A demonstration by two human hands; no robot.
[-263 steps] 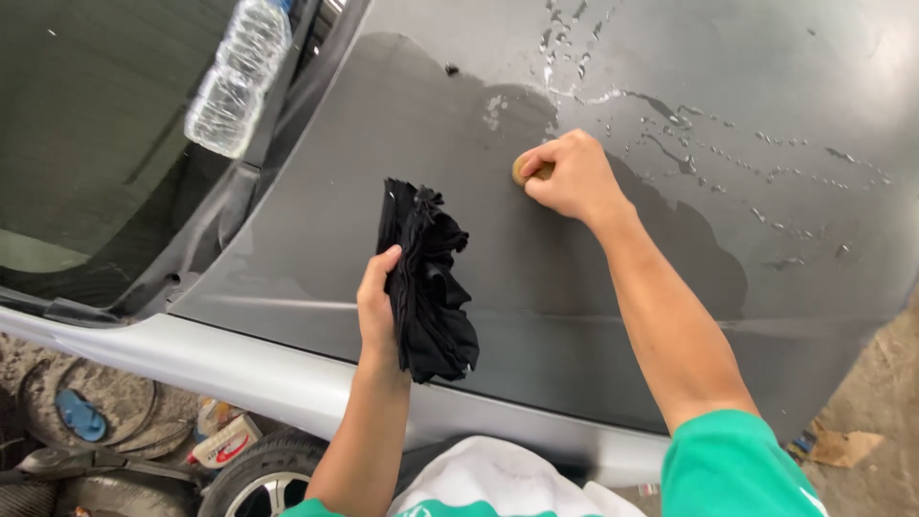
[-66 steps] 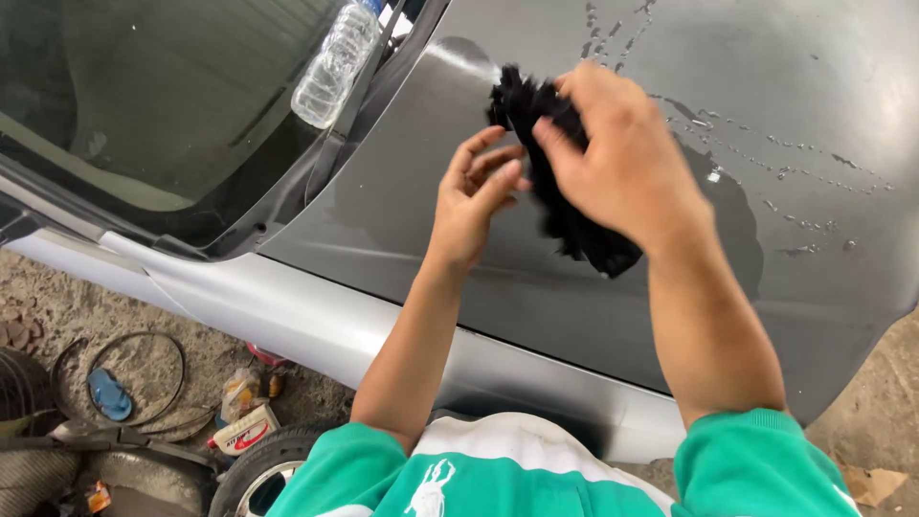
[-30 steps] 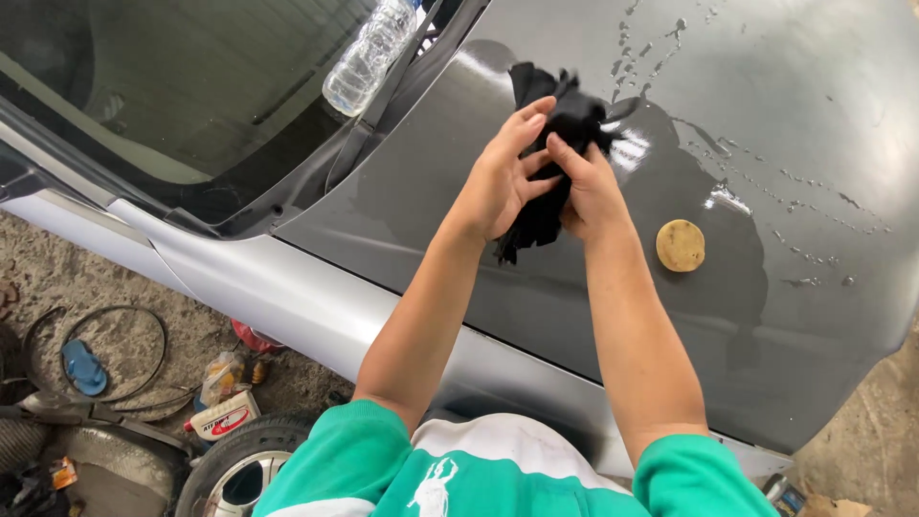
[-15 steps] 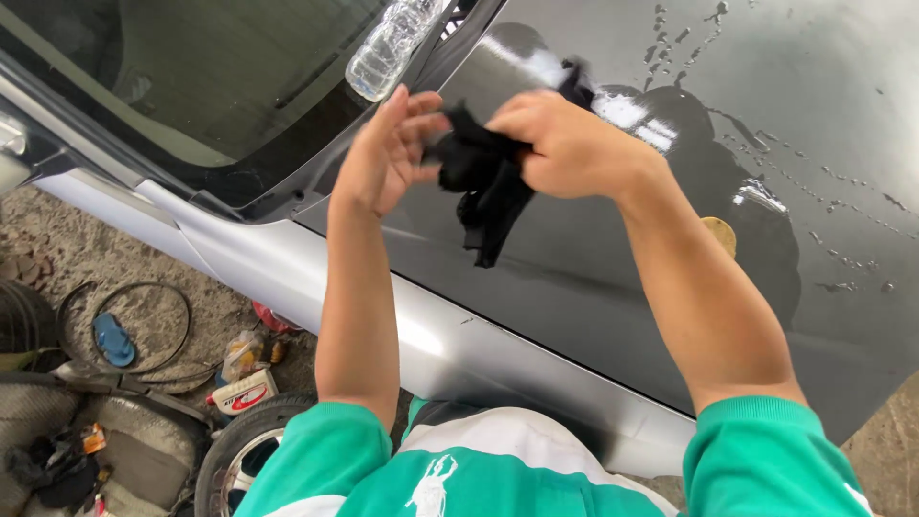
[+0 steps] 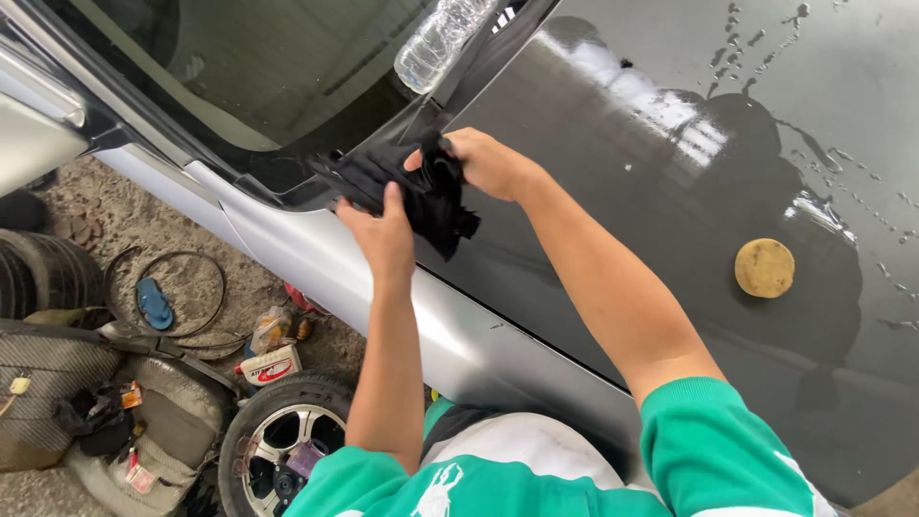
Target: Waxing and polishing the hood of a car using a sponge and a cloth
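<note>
Black cloth [image 5: 421, 191] bunched mid-frame over car hood [image 5: 670, 115]; my left hand [image 5: 383, 235] and right hand [image 5: 483, 163] both clamped on it. Judge: refold flat, clean face outward, avoid yellow pad [image 5: 764, 267] at right.

Both hands grip a black cloth [image 5: 431, 196] over the edge of a dark grey car hood [image 5: 670, 115], close to the base of the windshield [image 5: 239, 67]. The left hand [image 5: 383, 235] pinches the cloth's lower left part with the thumb on top; the right hand [image 5: 483, 163] is closed around its upper part. A clear plastic bottle [image 5: 442, 40] lies at the foot of the windshield. A round yellow sponge pad [image 5: 764, 267] rests on the wet hood, well apart from the hands, with water streaks around it. Below the silver fender [image 5: 383, 297], a car wheel [image 5: 287, 436], a blue sandal [image 5: 153, 304] and a small can [image 5: 270, 366] sit on the dirt ground.
</note>
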